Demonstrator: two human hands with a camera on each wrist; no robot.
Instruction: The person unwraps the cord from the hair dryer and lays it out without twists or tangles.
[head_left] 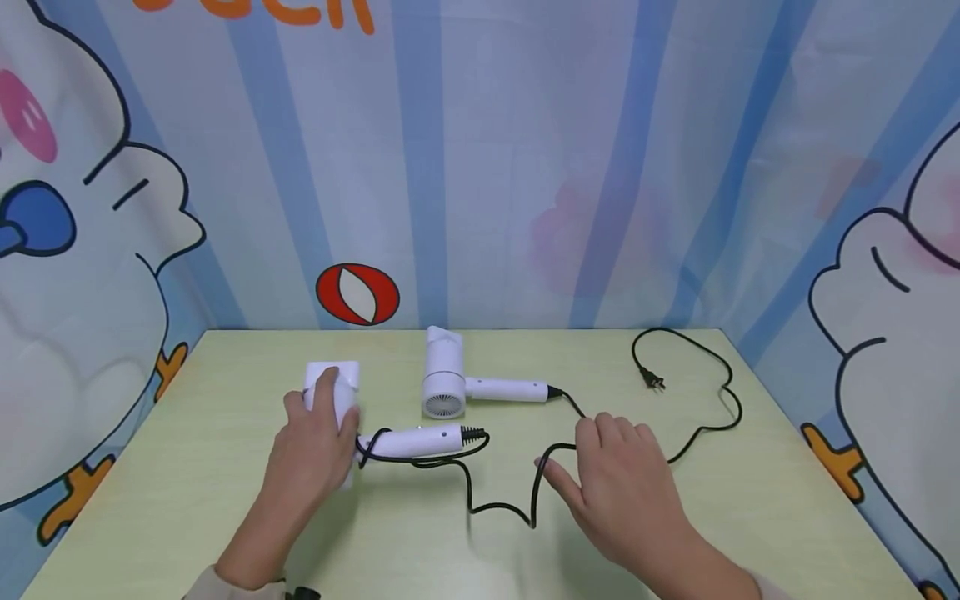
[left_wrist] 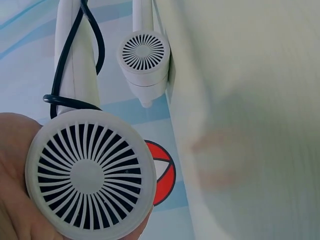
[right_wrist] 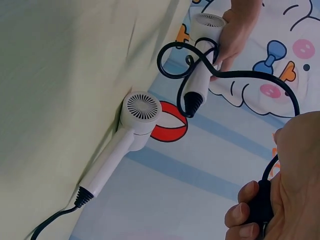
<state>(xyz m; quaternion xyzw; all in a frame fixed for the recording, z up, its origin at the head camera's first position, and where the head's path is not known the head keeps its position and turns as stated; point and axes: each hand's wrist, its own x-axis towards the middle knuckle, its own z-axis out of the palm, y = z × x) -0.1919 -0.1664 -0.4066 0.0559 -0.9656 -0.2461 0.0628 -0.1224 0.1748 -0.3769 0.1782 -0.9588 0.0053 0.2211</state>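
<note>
My left hand [head_left: 307, 454] grips a white hair dryer [head_left: 420, 442] by its barrel, above the table, with the handle pointing right. A black cord [head_left: 501, 506] loops around that handle and runs over to my right hand [head_left: 630, 492]. In the left wrist view, the round vent grille [left_wrist: 87, 175] of the held dryer faces the camera. My right hand's fingers curl around the black plug [right_wrist: 260, 202] at the cord's end, seen in the right wrist view; the palm hides part of it.
A second white hair dryer [head_left: 444, 375] lies on the pale table [head_left: 247, 375] at the back middle, handle to the right. Its black cord [head_left: 738, 408] passes behind my right hand and curves to a plug [head_left: 652, 381] at the back right. A patterned curtain [head_left: 495, 167] borders the table.
</note>
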